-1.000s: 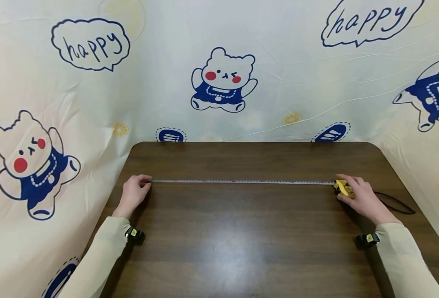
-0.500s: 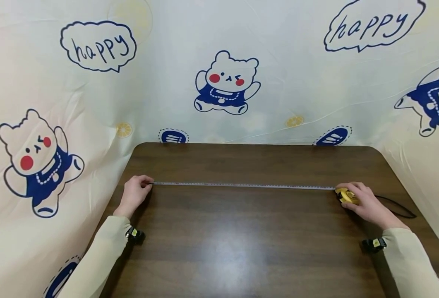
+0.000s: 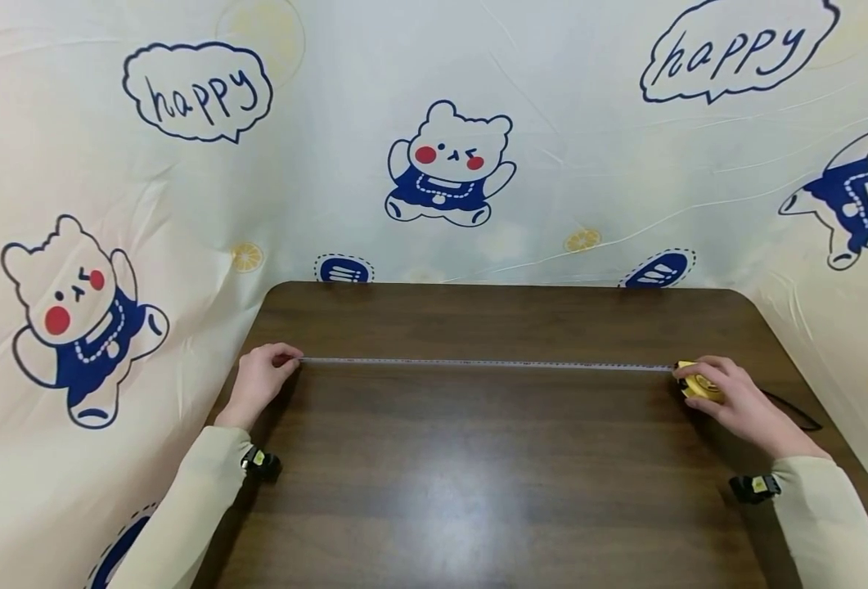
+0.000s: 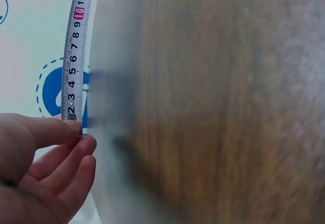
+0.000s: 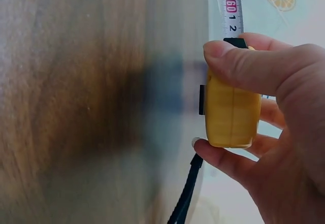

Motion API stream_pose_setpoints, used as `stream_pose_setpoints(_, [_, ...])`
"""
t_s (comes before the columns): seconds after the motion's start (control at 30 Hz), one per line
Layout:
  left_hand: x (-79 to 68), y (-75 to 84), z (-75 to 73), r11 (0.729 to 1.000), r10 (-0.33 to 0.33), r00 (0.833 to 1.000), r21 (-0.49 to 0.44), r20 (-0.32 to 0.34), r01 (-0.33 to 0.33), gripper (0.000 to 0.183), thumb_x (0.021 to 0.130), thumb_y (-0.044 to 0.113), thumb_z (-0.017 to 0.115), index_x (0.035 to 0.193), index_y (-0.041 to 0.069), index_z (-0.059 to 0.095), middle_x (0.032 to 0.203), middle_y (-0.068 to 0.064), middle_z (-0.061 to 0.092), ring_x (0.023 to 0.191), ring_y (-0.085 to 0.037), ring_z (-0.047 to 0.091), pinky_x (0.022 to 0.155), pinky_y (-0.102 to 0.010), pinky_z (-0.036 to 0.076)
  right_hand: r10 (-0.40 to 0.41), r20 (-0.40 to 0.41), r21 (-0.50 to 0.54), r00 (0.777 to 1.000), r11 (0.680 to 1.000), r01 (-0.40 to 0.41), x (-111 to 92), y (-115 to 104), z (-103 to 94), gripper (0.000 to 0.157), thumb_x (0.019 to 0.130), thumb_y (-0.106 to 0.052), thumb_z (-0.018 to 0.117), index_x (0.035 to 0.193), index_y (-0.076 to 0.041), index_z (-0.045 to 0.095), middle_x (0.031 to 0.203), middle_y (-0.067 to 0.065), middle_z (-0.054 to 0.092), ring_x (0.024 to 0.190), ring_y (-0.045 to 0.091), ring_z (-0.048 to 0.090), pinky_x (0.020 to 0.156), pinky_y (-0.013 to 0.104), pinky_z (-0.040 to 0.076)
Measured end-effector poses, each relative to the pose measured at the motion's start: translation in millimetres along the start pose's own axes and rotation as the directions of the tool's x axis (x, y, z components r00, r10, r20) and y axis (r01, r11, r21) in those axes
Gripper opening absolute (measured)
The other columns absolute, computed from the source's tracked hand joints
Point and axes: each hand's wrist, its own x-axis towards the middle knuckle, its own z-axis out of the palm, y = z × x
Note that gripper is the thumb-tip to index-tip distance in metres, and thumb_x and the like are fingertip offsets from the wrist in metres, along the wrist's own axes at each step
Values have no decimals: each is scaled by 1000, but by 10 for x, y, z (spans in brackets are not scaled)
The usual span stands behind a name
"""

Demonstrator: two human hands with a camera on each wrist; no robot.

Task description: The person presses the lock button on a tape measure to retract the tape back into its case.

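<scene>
1. Tape blade (image 3: 478, 363) is drawn out flat over the table (image 3: 478, 491). Long axis runs 9 o'clock to 3 o'clock, parallel to the table's far edge.
2. Left hand (image 3: 257, 383) at the 9 o'clock end: thumb and forefinger pinch the blade tip (image 4: 71, 116), other fingers loosely curled beneath. Left wrist view shows the low numbers starting at the pinch.
3. Right hand (image 3: 735, 401) at the 3 o'clock end: fingers and thumb wrapped round the yellow tape case (image 3: 699, 384), thumb over the top by the blade mouth (image 5: 234, 42).
4. Each hand is on its own end; the mid-blade lies about equally far from both.
5. Black wrist strap (image 3: 790, 409) trails from the case toward 4 o'clock.
6. Surface: dark wood-grain tabletop with rounded corners and some glare at 6 o'clock.
7. Room: cream cartoon-bear sheet (image 3: 448, 164) printed "happy" hangs behind and at both sides.
</scene>
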Motion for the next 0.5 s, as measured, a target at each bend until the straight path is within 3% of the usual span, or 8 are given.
stream_pose_setpoints(0.5, [-5, 33, -60, 999, 16, 1000, 33, 12, -17, 10, 94, 2, 74, 102, 2, 81, 105, -21, 77, 100, -42, 71, 86, -57, 54, -21, -12, -45, 1000, 999, 20, -18, -73, -43, 45, 76, 14, 82, 108, -11, 63, 123, 34, 49, 109, 57, 43, 82, 72, 36])
